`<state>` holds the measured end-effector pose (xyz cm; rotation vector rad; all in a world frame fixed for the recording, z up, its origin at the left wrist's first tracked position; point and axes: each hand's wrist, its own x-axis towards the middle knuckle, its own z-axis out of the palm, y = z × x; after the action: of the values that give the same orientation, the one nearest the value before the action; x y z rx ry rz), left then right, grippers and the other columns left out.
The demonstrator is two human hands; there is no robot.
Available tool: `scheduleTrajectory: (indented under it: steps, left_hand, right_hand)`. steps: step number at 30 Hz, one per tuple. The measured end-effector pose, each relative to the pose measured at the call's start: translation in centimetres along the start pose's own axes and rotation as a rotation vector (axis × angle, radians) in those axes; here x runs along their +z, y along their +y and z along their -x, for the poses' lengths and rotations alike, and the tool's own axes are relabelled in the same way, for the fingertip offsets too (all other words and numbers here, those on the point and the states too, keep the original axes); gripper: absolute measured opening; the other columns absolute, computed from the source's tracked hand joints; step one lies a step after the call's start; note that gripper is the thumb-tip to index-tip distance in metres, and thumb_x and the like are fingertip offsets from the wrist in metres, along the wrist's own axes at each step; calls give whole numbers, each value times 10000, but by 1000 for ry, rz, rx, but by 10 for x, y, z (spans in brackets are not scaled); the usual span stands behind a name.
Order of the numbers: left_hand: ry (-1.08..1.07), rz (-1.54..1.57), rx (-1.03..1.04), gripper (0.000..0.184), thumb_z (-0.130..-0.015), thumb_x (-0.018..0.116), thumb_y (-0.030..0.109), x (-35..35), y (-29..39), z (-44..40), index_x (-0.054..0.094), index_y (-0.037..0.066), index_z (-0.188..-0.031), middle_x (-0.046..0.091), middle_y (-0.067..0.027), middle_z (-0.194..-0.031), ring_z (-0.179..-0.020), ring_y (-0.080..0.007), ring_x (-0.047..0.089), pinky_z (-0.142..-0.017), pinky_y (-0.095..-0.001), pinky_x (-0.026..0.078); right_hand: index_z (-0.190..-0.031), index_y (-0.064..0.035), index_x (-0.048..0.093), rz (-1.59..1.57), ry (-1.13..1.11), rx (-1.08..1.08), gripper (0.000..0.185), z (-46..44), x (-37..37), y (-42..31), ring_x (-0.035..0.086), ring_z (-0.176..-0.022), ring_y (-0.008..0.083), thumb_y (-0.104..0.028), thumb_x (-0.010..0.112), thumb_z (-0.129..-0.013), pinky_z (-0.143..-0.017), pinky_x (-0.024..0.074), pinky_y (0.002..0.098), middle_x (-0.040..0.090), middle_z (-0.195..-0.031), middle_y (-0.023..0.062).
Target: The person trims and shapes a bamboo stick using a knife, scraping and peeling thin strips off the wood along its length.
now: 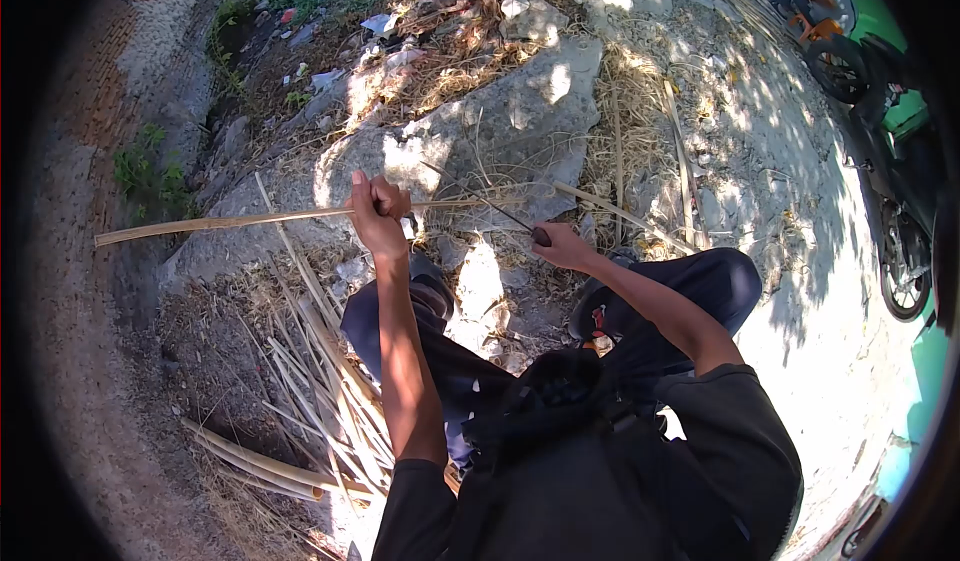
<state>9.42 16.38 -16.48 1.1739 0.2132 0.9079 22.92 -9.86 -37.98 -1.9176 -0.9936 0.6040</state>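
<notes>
My left hand (379, 211) is closed around a long, thin bamboo strip (220, 222), which runs roughly level from the far left past the hand towards the middle. In my right hand (563, 246) is the dark handle of a knife (507, 214), its narrow blade slanting up and left. The blade crosses close to the strip's right part; whether they touch is unclear. Both hands are above a large grey stone slab (520, 111). Thin curled shavings lie on and around the slab.
Split bamboo strips (335, 381) are heaped at the lower left beside my leg. More strips (682, 151) and dry shavings lie right of the slab. A brick wall (90, 91) runs along the left. Motorcycles (895, 181) and a seated person (825, 6) are at the right.
</notes>
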Motion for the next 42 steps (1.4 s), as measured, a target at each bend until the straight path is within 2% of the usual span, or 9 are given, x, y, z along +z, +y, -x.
scheduleTrajectory:
  steps: [5, 8, 10, 11, 13, 16, 32, 37, 42]
  left_hand:
    - [59, -26, -7, 592, -1118, 328, 422, -6, 1, -1, 246, 152, -597, 145, 41, -526, -482, -104, 89, -483, -333, 134]
    - [50, 34, -33, 589, -1119, 342, 408, -11, -1, -1, 245, 153, -597, 145, 44, -543, -478, -104, 97, -485, -333, 139]
    - [58, 18, -10, 591, -1113, 362, 407, -12, 0, -1, 236, 147, -597, 152, 43, -546, -474, -97, 112, -479, -331, 131]
    - [58, 4, 11, 595, -1106, 383, 406, -10, -1, -2, 227, 141, -597, 159, 41, -549, -469, -90, 127, -473, -329, 123]
    - [62, 15, 6, 596, -1106, 380, 409, -8, -2, -2, 228, 139, -597, 149, 43, -551, -474, -89, 120, -478, -332, 118]
    - [58, 3, 1, 596, -1105, 371, 434, -8, 0, -2, 230, 141, -606, 149, 45, -552, -479, -93, 116, -488, -332, 119]
    - [145, 85, -27, 583, -1108, 352, 479, -9, 25, -5, 262, 146, -638, 148, 42, -568, -519, -107, 96, -510, -339, 140]
    - [154, 178, 84, 539, -1122, 356, 403, -46, 74, -12, 307, 148, -650, 158, 44, -541, -495, -104, 76, -488, -334, 137]
    - [242, 276, 130, 534, -1131, 338, 393, -69, 120, -3, 287, 155, -656, 153, 44, -550, -496, -97, 74, -476, -324, 138]
  right_hand:
    - [-986, 13, 660, 154, -253, 554, 335, 29, -17, 83, 712, -748, 300, -294, 717, -867, -691, 543, 427, 701, -848, 186]
    - [-957, 15, 658, 412, -49, 337, 341, 41, -12, 158, 698, -647, 264, -310, 716, -871, -635, 545, 411, 712, -834, 173]
    - [-893, -3, 643, 118, -339, 634, 287, 33, -29, 137, 627, -532, 205, -285, 698, -901, -537, 510, 379, 670, -742, 117]
    - [-893, -3, 643, 122, -336, 638, 287, 33, -30, 127, 627, -532, 205, -285, 698, -901, -537, 510, 379, 670, -742, 117]
    - [-821, -25, 604, -588, -261, 866, 253, 29, -23, 110, 536, -487, 136, -243, 678, -926, -473, 452, 321, 584, -665, 47]
    - [-803, -44, 576, -759, -189, 941, 222, 20, -18, 88, 465, -473, 98, -198, 655, -943, -442, 401, 282, 518, -634, 0]
    - [-841, -29, 613, 58, -165, 512, 310, 11, -32, 52, 603, -520, 185, -317, 685, -932, -555, 493, 377, 608, -623, 65]
    - [-915, 1, 668, 147, 127, 497, 397, -3, -31, 67, 674, -712, 318, -388, 723, -857, -686, 529, 458, 696, -766, 162]
    - [-982, -16, 667, 37, 358, 435, 429, -33, -52, 40, 674, -686, 289, -420, 753, -869, -681, 537, 471, 686, -804, 148]
